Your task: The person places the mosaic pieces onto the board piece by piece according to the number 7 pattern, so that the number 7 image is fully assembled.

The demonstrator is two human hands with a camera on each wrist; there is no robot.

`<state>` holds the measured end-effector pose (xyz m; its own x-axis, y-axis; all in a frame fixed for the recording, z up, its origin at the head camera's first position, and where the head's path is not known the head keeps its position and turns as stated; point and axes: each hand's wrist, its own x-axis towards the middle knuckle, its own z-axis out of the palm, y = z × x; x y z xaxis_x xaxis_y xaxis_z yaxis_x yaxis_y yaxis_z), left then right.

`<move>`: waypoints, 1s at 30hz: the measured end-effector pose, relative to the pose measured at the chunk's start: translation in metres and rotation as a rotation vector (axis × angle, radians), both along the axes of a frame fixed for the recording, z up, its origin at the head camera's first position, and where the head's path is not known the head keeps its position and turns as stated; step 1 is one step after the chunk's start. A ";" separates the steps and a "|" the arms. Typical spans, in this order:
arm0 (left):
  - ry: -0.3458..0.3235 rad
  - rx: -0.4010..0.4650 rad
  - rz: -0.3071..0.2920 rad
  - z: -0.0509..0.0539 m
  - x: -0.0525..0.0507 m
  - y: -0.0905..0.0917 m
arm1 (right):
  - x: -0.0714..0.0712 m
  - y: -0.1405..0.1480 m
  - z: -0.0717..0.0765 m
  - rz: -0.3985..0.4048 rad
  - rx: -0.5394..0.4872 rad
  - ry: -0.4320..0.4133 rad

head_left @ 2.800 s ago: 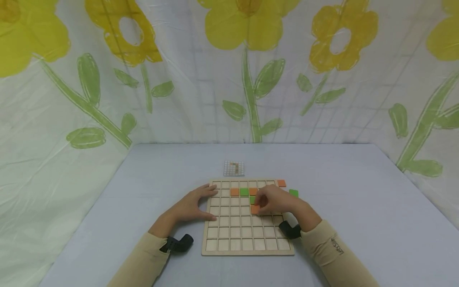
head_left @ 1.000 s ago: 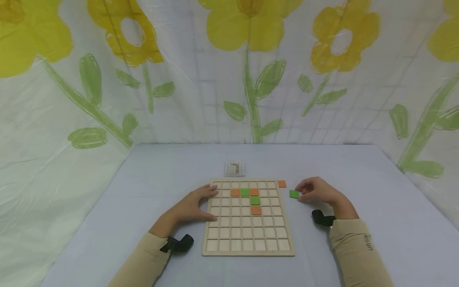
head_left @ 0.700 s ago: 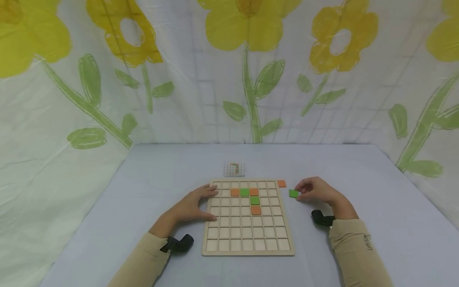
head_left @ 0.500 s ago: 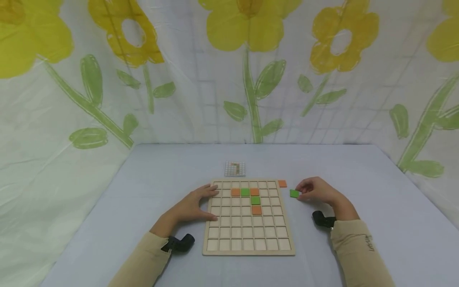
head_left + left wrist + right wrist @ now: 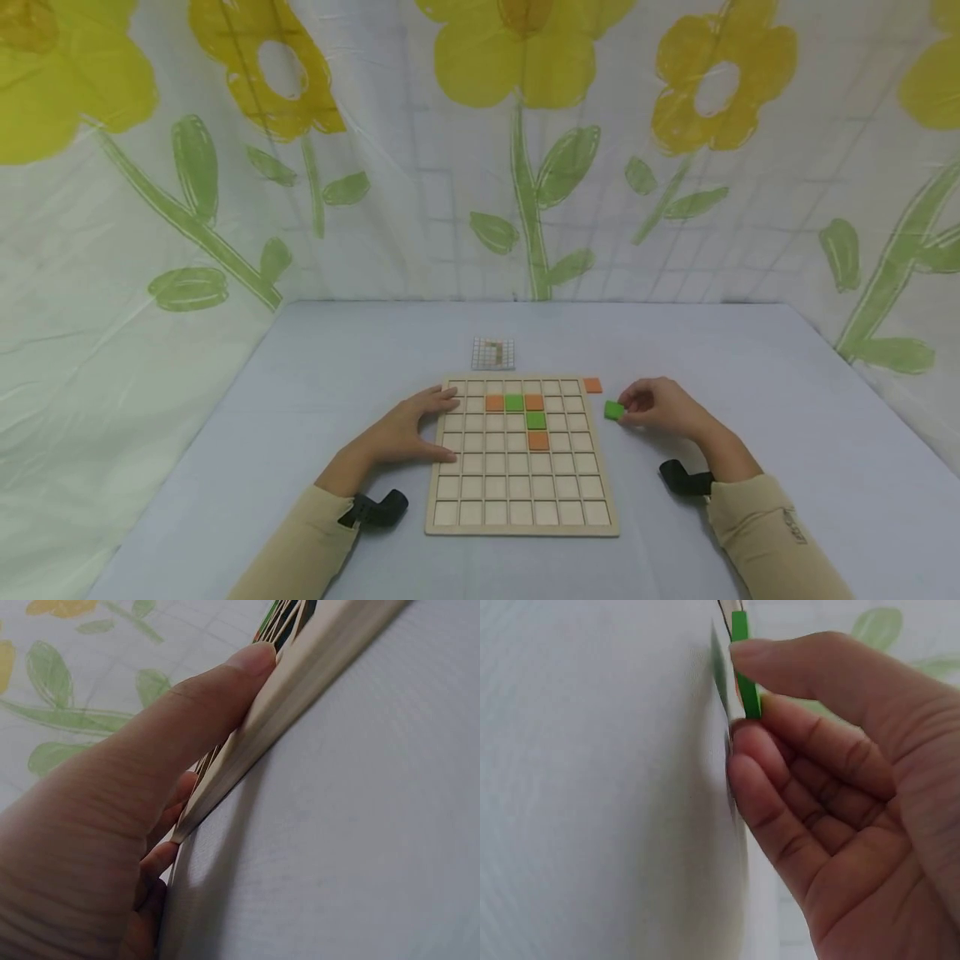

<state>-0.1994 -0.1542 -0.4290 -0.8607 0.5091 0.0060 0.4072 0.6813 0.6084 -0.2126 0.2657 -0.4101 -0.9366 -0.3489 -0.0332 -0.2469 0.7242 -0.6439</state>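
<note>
My right hand [image 5: 662, 407] pinches a green square tile [image 5: 614, 410] between thumb and fingers, just right of the board. In the right wrist view the green tile [image 5: 744, 664] stands off the cloth, with a shadow beside it. My left hand [image 5: 408, 429] rests on the left edge of the wooden grid board [image 5: 483, 510], thumb and fingers spread apart. The left wrist view has the thumb [image 5: 210, 694] lying over the board's rim. On the board, orange tile [image 5: 495, 402], green and orange form a row; green [image 5: 536, 421] and orange [image 5: 538, 440] run down from its right end.
A loose orange tile [image 5: 592, 385] lies at the board's far right corner. Behind the board is a small card [image 5: 492, 353] printed with a grid and a coloured pattern. A pale cloth covers the table [image 5: 315, 358]; a flower-patterned curtain [image 5: 420, 208] hangs at the back.
My right hand went from the orange tile on the board to the green tile at the right, took hold of it and raised it slightly. The left hand stayed put.
</note>
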 end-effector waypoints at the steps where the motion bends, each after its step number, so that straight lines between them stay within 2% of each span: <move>1: 0.000 -0.001 0.002 0.000 0.000 0.000 | 0.001 -0.001 0.001 0.006 -0.006 -0.002; 11: -0.006 -0.008 0.010 0.001 0.000 0.003 | 0.008 -0.024 0.015 0.169 -0.048 0.022; 16: -0.006 -0.016 0.014 0.001 0.000 0.002 | 0.015 -0.043 0.024 0.210 -0.076 -0.016; 22: -0.010 -0.009 0.017 0.000 0.000 0.002 | 0.023 -0.061 0.030 0.239 -0.064 -0.065; 30: -0.025 -0.007 0.021 0.000 0.001 0.001 | 0.027 -0.079 0.036 0.338 -0.014 -0.050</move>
